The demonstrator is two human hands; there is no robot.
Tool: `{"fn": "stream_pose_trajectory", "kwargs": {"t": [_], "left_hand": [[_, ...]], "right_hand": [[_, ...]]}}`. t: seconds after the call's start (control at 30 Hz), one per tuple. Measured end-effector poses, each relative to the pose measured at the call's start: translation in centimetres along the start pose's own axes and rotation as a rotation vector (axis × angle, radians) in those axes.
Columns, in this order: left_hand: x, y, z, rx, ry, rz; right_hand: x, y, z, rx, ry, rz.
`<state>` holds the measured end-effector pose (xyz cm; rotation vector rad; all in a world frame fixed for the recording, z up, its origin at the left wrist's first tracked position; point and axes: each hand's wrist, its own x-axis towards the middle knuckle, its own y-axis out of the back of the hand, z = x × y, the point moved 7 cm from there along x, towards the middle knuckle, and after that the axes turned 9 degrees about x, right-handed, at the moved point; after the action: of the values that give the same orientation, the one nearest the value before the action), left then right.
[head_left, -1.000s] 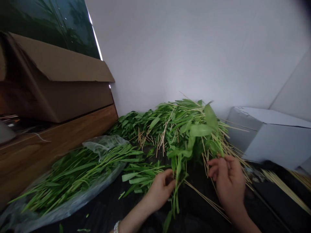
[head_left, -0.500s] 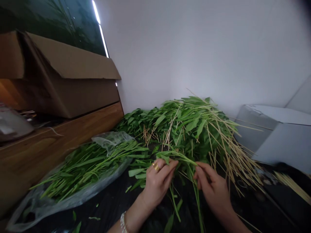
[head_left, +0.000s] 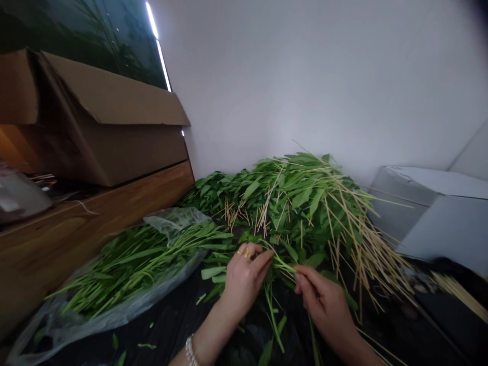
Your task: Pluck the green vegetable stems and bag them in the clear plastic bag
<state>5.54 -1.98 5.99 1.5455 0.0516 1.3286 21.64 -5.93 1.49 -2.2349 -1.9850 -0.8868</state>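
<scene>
My left hand, with gold rings and a bead bracelet, pinches a thin green stalk with leaves. My right hand grips the same stalk from the right, fingers curled round it. Both hands sit at the front edge of a big heap of leafy greens threaded on pale bamboo skewers. Loose stalks hang down between my hands.
A clear plastic bag holds loose green stalks at the left. A wooden ledge carries an open cardboard box. A white box stands at the right. More skewers lie on the black sheet at far right.
My right hand has dropped from the raised leafy sprig down to the pile's front and closed in towards my left hand. Both hands now hold one stalk low between them.
</scene>
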Motion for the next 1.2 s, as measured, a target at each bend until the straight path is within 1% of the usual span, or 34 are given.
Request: {"fn": "stream_pose_trajectory", "kwargs": {"t": [0.07, 0.2, 0.37, 0.47, 0.57, 0.63, 0.7, 0.8, 0.87, 0.93, 1.0, 1.13, 1.2], "left_hand": [[0.1, -0.1, 0.1, 0.033, -0.022, -0.023], [0.2, -0.3, 0.1, 0.063, -0.047, -0.049], [0.2, -0.4, 0.1, 0.097, -0.03, -0.071], [0.2, -0.3, 0.1, 0.061, 0.02, -0.093], [0.3, -0.3, -0.3, -0.086, 0.118, -0.083], [0.4, -0.2, -1.3, -0.222, 0.203, -0.045], [0.5, 0.0, -3.2, -0.371, 0.339, 0.034], [-0.1, 0.7, -7.3, -0.549, 0.618, 0.21], [-0.3, 1.3, -8.9, -0.615, 0.7, 0.309], [0.0, 1.8, -9.1, -0.668, 0.682, 0.349], [0.5, 2.2, -8.5, -0.686, 0.64, 0.335], [2.1, 2.8, -7.0, -0.584, 0.571, 0.244], [3.2, 2.4, -6.2, -0.547, 0.496, 0.116]], "right_hand": [[0.0, -0.1, -0.1, -0.002, 0.01, -0.021], [0.1, -0.1, -0.1, -0.014, 0.013, -0.022], [0.3, 0.1, -0.1, -0.035, 0.008, -0.011], [0.4, -0.1, -0.4, -0.062, 0.038, -0.018], [0.3, -0.6, -0.7, -0.059, 0.048, -0.052], [0.3, -0.8, -0.6, -0.035, 0.023, -0.07], [0.3, -0.7, -0.3, -0.011, -0.011, -0.062], [0.5, -0.1, 0.5, 0.018, -0.064, -0.021], [0.6, 0.0, 0.8, 0.022, -0.07, -0.008], [0.6, -0.1, 0.8, 0.007, -0.044, -0.009], [0.4, -0.4, 0.5, -0.028, -0.003, -0.019], [0.1, -0.5, -0.1, -0.124, 0.113, -0.006], [0.0, -0.5, -0.2, -0.149, 0.155, -0.001]]}}
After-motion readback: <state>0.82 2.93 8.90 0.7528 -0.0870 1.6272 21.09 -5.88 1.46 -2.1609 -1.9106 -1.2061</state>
